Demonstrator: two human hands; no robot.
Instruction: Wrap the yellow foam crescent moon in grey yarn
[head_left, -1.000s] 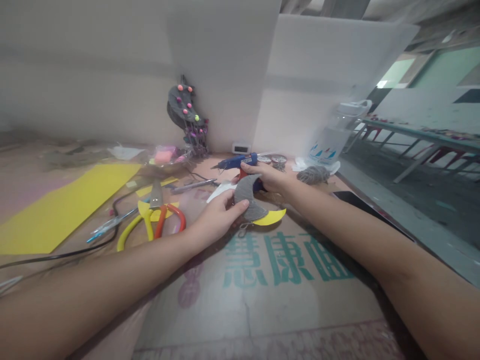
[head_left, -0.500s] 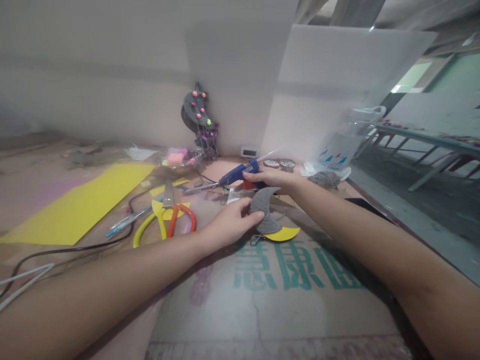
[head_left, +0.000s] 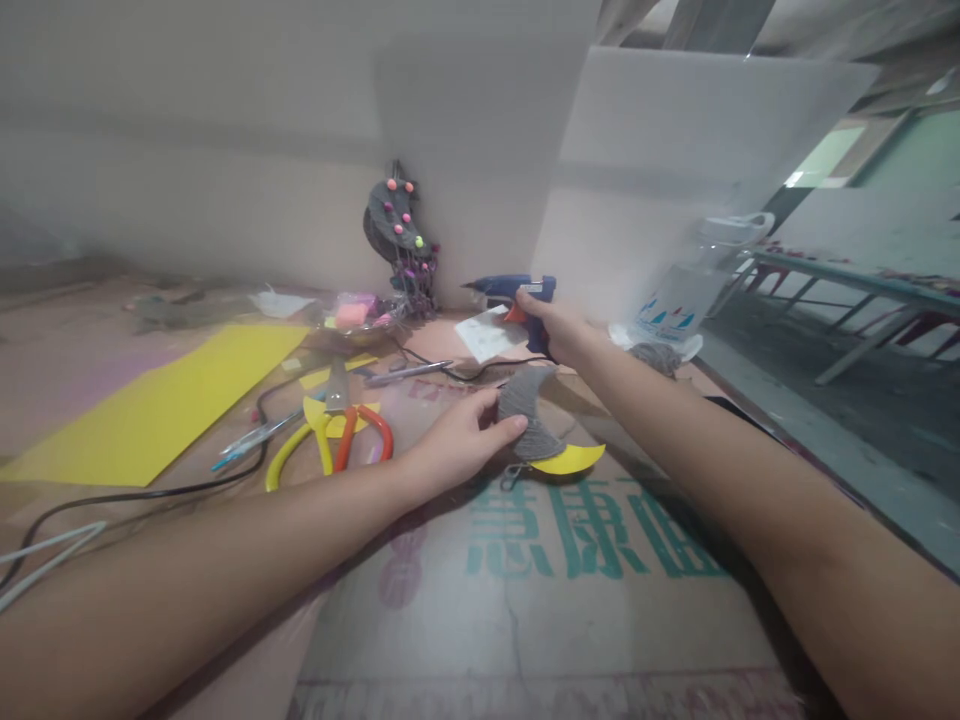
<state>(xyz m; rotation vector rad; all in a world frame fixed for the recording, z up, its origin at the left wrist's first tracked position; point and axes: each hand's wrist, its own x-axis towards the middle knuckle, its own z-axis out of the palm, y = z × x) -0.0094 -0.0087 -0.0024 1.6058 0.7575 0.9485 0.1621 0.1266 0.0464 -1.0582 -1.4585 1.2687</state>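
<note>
My left hand (head_left: 476, 430) pinches a crescent wrapped in grey yarn (head_left: 529, 412) between thumb and fingers. Its lower end is a bare yellow tip (head_left: 574, 460), and a small loop of yarn (head_left: 511, 477) hangs beside it. Farther back, my right hand (head_left: 559, 325) grips a blue hot glue gun (head_left: 501, 286) with an orange trigger. The gun is raised off the table, its nozzle pointing left. Below the gun lies a white square of paper (head_left: 489, 334). Scissors (head_left: 337, 425) with one yellow and one red handle rest left of my left hand.
A yellow sheet (head_left: 172, 400) and a black cable (head_left: 150, 497) lie at the left. A decorated grey crescent (head_left: 394, 220) with pompoms leans on the back panel. Pens (head_left: 409, 373), a water bottle (head_left: 671, 285) and a ball of grey yarn (head_left: 656, 356) are also on the table.
My right hand has lifted the glue gun up and back, away from the crescent, uncovering more of the white paper. My left hand keeps hold of the crescent. The view has shifted slightly left.
</note>
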